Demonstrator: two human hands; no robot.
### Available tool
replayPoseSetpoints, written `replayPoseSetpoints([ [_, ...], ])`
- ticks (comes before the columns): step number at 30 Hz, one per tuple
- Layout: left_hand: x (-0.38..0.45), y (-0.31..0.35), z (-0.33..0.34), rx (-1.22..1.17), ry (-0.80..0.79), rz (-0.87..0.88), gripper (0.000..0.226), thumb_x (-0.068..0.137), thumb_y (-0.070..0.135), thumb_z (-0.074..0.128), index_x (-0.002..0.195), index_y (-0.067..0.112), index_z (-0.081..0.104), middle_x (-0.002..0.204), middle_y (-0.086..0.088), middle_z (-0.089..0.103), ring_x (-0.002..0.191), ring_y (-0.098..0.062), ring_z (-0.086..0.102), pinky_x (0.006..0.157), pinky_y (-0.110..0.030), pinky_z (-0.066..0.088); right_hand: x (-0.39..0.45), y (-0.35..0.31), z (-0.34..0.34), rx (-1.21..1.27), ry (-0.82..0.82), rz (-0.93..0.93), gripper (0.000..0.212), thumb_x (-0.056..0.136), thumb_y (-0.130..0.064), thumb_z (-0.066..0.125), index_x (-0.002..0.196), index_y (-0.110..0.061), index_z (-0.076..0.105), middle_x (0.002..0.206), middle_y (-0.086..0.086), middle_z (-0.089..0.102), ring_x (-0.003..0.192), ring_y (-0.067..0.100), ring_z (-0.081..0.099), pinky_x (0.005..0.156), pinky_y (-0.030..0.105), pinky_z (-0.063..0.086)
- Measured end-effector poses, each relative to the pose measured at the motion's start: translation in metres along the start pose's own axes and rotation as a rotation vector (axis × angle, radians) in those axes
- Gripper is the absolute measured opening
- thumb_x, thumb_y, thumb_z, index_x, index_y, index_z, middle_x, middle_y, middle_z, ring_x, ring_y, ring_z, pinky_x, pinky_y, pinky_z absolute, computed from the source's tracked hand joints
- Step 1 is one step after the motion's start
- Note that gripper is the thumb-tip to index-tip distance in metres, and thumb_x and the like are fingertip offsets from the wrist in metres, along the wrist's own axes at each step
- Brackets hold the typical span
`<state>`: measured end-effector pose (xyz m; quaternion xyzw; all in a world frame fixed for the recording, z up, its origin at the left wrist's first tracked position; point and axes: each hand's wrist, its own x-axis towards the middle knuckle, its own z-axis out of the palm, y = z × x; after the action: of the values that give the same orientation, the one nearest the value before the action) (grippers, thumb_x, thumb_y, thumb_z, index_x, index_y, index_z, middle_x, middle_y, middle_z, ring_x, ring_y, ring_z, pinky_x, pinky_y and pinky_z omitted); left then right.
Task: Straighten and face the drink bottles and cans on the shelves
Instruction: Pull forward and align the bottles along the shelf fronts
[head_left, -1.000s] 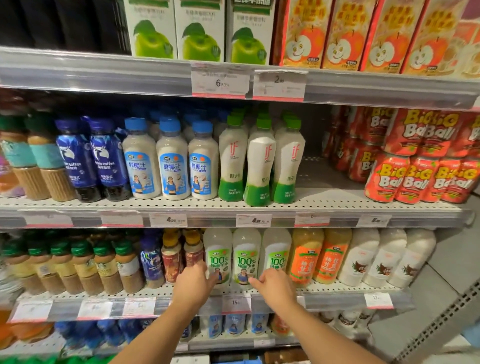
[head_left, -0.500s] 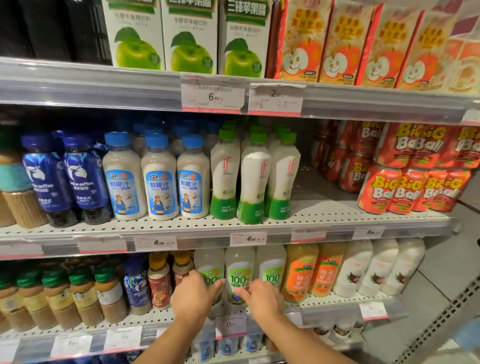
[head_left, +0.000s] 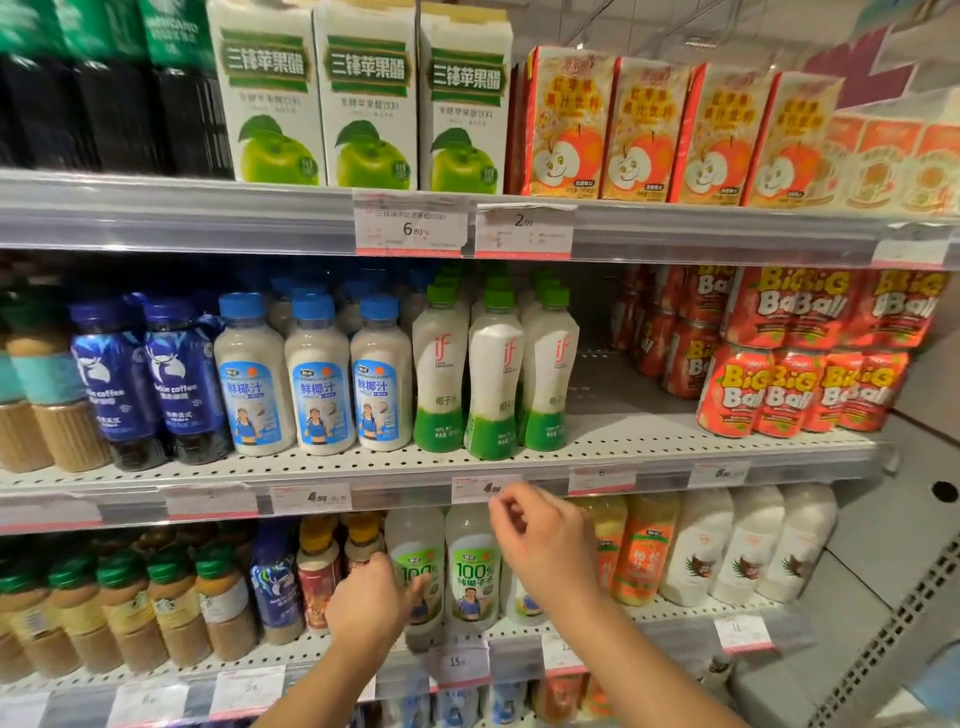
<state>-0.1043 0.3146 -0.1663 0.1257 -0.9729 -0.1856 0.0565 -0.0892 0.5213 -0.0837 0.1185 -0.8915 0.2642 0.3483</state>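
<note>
On the lower shelf stand white "100%" coconut-water bottles with green labels. My left hand (head_left: 370, 605) grips the leftmost one (head_left: 415, 543), thumb across its label. The second bottle (head_left: 472, 569) stands free beside it. My right hand (head_left: 545, 543) hovers in front of the third bottle, hiding most of it. Its fingers are loosely curled and hold nothing, just under the middle shelf's price strip (head_left: 485, 488). On the middle shelf, three green-capped "if" bottles (head_left: 493, 374) stand in a row, the middle one slightly forward.
Blue-capped coconut milk bottles (head_left: 317, 384) and blue coffee bottles (head_left: 176, 384) fill the middle shelf's left. Red Big Ball cans (head_left: 779, 395) are stacked at its right, with a gap between. Orange juice bottles (head_left: 644, 551) and white bottles (head_left: 748, 545) stand right of my hands. Cartons (head_left: 366, 114) line the top shelf.
My right hand has lifted off the row of "100%" bottles and risen toward the middle shelf's edge. My left hand stays on the leftmost bottle. The view has tilted up.
</note>
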Motion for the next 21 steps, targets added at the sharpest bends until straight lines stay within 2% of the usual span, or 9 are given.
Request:
replayPoseSetpoints([
  [3,-0.001,0.002,-0.019,0.067,0.022,0.087,0.040,0.087,0.061,0.054,0.096,0.023,0.062,0.094,0.002,0.071,0.086,-0.023,0.069,0.067,-0.032,0.054,0.030,-0.012,-0.023,0.029,0.079,0.005,0.021,0.095,-0.046,0.055,0.085,-0.030,0.066,0.072,-0.017,0.064,0.064,0.005,0.059,0.058,0.028,0.051],
  [6,-0.013,0.016,-0.045,0.111,0.141,0.245,0.033,0.090,0.055,0.045,0.096,0.028,0.062,0.090,0.003,0.072,0.084,-0.022,0.070,0.065,-0.032,0.052,0.050,-0.016,-0.035,-0.064,0.078,0.027,0.023,0.093,-0.050,0.061,0.084,-0.029,0.065,0.073,-0.016,0.066,0.067,0.008,0.061,0.058,0.027,0.045],
  [8,-0.027,0.031,-0.066,0.065,0.306,0.441,0.026,0.089,0.048,0.043,0.092,0.030,0.061,0.085,0.009,0.068,0.078,-0.016,0.068,0.059,-0.032,0.050,0.059,-0.021,-0.039,-0.120,0.025,0.063,0.026,0.094,-0.054,0.061,0.089,-0.028,0.067,0.077,-0.014,0.068,0.071,0.011,0.060,0.059,0.027,0.038],
  [9,-0.035,0.038,-0.078,0.031,0.420,0.548,0.021,0.088,0.043,0.047,0.090,0.029,0.062,0.084,0.010,0.065,0.076,-0.016,0.065,0.057,-0.033,0.050,0.062,-0.023,-0.039,-0.152,-0.015,0.085,0.030,0.095,-0.057,0.058,0.094,-0.029,0.067,0.081,-0.013,0.069,0.074,0.012,0.061,0.061,0.028,0.041],
  [11,-0.043,0.050,-0.089,-0.005,0.654,0.726,0.016,0.085,0.029,0.060,0.098,0.022,0.067,0.096,0.005,0.066,0.086,-0.020,0.062,0.065,-0.035,0.053,0.067,-0.027,-0.040,-0.231,-0.091,0.138,0.038,0.096,-0.064,0.051,0.102,-0.029,0.066,0.089,-0.011,0.070,0.082,0.017,0.064,0.067,0.031,0.050],
  [12,-0.045,0.055,-0.095,-0.009,0.708,0.753,0.024,0.082,0.023,0.066,0.106,0.017,0.068,0.108,0.001,0.066,0.095,-0.022,0.061,0.073,-0.037,0.054,0.068,-0.029,-0.041,-0.259,-0.119,0.167,0.041,0.096,-0.066,0.049,0.103,-0.029,0.065,0.094,-0.010,0.070,0.086,0.020,0.066,0.071,0.032,0.052],
  [14,-0.045,0.062,-0.101,0.042,0.713,0.726,0.047,0.077,0.023,0.072,0.123,0.014,0.065,0.128,-0.004,0.062,0.115,-0.027,0.057,0.088,-0.041,0.053,0.070,-0.032,-0.043,-0.278,-0.146,0.204,0.043,0.095,-0.066,0.049,0.104,-0.027,0.065,0.100,-0.005,0.071,0.091,0.026,0.067,0.074,0.034,0.051],
  [16,-0.043,0.063,-0.099,0.127,0.624,0.661,0.060,0.077,0.031,0.071,0.133,0.016,0.060,0.140,-0.005,0.058,0.128,-0.028,0.053,0.098,-0.044,0.049,0.072,-0.034,-0.047,-0.295,-0.152,0.210,0.044,0.095,-0.066,0.050,0.104,-0.026,0.066,0.101,-0.002,0.071,0.093,0.028,0.067,0.075,0.035,0.050],
  [21,-0.041,0.058,-0.086,0.199,0.430,0.566,0.072,0.080,0.044,0.066,0.144,0.016,0.053,0.148,-0.003,0.054,0.135,-0.026,0.052,0.101,-0.044,0.050,0.074,-0.037,-0.049,-0.306,-0.163,0.229,0.044,0.096,-0.065,0.050,0.105,-0.025,0.068,0.100,0.001,0.071,0.093,0.028,0.067,0.078,0.036,0.053],
])
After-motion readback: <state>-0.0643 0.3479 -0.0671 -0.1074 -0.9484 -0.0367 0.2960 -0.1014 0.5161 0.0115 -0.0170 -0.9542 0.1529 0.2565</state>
